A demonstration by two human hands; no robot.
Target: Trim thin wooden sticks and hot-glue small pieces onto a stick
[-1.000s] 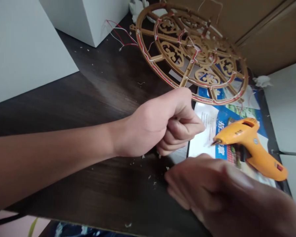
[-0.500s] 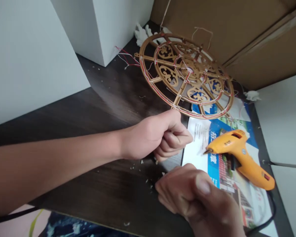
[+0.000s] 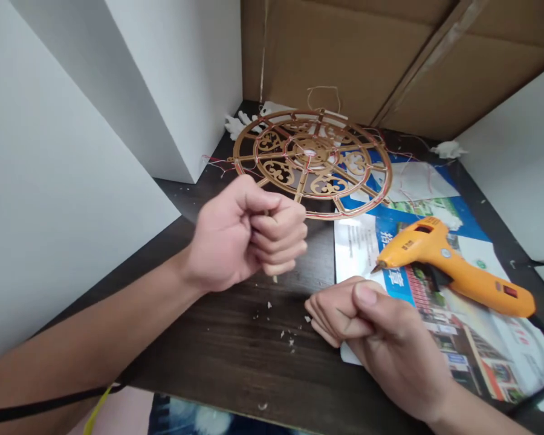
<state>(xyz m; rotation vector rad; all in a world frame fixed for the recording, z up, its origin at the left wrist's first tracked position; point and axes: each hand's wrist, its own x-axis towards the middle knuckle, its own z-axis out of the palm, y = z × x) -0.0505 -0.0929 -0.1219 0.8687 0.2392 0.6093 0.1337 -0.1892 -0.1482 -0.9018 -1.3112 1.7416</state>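
My left hand [image 3: 254,235] is closed in a fist over the dark tabletop, just in front of a round gold openwork frame [image 3: 303,187]. A small pale bit shows at the underside of that fist, but what the fingers hold is hidden. My right hand [image 3: 367,320] is also curled closed, thumb on top, near the left edge of a printed sheet; its inside cannot be seen. The frame has spokes, scroll patterns and red and white wires along its rings. A yellow hot glue gun [image 3: 457,266] lies on the sheet, nozzle pointing left, beyond my right hand.
The colourful printed sheet [image 3: 517,356] covers the right of the dark table [image 3: 217,350]. Cardboard [image 3: 344,54] stands behind, with white panels [image 3: 172,78] at the left. Crumpled white pieces [image 3: 448,150] lie near the back, and small white crumbs dot the table. A black cord trails from the glue gun.
The view has tilted and shifted. My left hand has turned so its curled fingers show and sits farther left beside the frame; both hands stay closed. The glue gun stays on the sheet.
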